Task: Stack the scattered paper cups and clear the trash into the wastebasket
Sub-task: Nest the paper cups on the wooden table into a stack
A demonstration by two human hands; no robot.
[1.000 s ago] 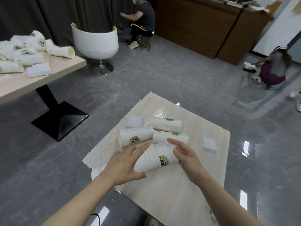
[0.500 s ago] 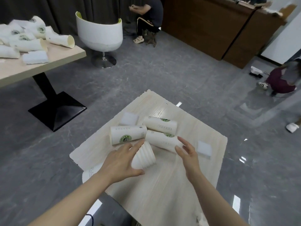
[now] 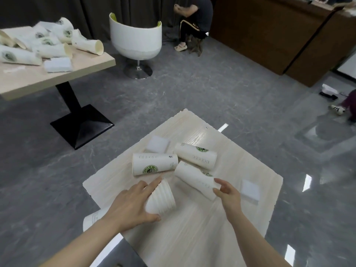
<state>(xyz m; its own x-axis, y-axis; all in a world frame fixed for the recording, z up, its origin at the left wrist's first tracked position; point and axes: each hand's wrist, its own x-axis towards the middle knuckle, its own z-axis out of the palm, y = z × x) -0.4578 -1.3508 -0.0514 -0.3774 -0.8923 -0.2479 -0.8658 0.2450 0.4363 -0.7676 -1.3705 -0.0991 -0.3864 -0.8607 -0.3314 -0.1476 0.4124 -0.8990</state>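
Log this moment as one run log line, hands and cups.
left hand grips nested cup stack | right hand grasps lying cup | two cups loose on table | wastebasket unseen

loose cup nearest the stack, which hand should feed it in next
Right. The right hand already grips that loose cup, while the left hand holds the stack.

Bare table near; lying cups crowd its far half
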